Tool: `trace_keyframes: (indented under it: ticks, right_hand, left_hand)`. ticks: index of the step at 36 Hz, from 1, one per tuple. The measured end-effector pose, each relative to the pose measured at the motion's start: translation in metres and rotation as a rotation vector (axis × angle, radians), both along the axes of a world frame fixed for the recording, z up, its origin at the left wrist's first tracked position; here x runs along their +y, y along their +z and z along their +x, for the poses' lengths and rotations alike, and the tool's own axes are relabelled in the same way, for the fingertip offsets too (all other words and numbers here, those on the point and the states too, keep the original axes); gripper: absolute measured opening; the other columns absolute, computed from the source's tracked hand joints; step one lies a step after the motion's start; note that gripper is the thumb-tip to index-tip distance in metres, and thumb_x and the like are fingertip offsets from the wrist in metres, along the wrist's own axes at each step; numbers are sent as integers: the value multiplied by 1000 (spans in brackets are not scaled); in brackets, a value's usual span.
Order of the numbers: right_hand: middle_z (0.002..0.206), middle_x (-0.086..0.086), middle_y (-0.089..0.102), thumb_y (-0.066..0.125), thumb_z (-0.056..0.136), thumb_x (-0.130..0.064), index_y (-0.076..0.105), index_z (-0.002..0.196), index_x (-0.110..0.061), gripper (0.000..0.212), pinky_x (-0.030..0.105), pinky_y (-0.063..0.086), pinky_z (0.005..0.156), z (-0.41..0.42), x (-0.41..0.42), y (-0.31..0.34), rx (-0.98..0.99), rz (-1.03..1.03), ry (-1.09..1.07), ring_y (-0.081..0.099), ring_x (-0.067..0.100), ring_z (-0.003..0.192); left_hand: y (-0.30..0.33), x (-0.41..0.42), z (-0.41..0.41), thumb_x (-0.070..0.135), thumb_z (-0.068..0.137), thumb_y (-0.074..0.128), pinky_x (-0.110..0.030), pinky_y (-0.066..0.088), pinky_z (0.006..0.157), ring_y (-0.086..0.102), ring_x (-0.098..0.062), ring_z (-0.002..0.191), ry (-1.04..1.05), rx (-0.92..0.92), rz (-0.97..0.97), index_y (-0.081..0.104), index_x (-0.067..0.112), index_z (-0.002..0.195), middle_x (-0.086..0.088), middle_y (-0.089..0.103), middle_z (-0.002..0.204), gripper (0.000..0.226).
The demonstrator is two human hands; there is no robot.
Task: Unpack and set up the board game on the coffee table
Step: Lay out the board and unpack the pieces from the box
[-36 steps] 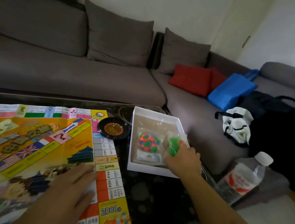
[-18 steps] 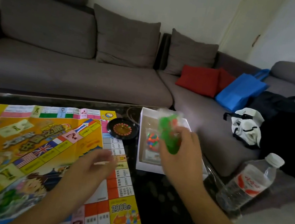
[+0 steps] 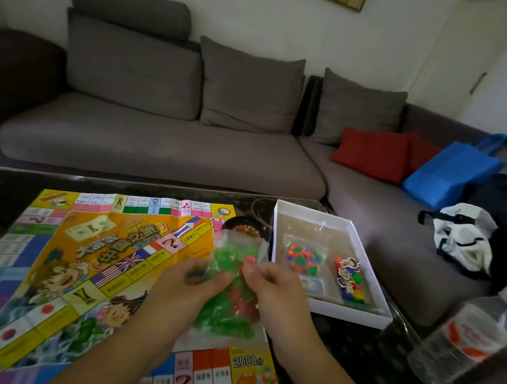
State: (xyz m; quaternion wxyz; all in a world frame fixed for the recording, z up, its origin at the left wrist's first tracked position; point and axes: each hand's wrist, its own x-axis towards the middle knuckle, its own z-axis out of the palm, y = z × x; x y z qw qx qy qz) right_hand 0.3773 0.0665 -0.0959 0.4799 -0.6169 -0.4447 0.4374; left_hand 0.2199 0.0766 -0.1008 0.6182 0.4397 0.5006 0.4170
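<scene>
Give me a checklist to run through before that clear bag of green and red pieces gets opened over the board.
1. Both hands on the bag: ok. Left hand and right hand pinch the clear plastic bag of green and red pieces.
2. Bag seal already open: cannot tell.
3. Colourful paper game board unfolded flat: ok.
4. Bag held over the board, not the dark table edge: ok.
5. White cardboard box tray apart from the hands: ok.
6. Clear plastic water bottle capped: ok.

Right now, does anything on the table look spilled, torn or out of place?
Nothing spilled. The board lies creased along its folds, not quite flat. Both hands hold the sealed bag of green pieces over it; two more bags sit in the box.
</scene>
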Motion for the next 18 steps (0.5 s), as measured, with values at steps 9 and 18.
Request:
trace_keyframes:
  ticks: [9,18]
  right_hand:
    - [103,0,80,72,99,-32,69,122,-31,23,43,66,79,-2,17,-1,70,-130,132,80,19,90]
    - [107,1,69,69,97,-26,55,114,-35,24,55,64,77,11,31,-21,-109,-153,75,76,33,88]
  left_hand:
    - [-4,14,-3,14,97,70,-46,65,68,80,-28,84,-8,17,-28,68,27,118,-7,78,110,24]
    - [-13,76,-1,19,104,61,-38,63,65,79,-28,87,213,31,-23,64,27,118,-7,72,115,17]
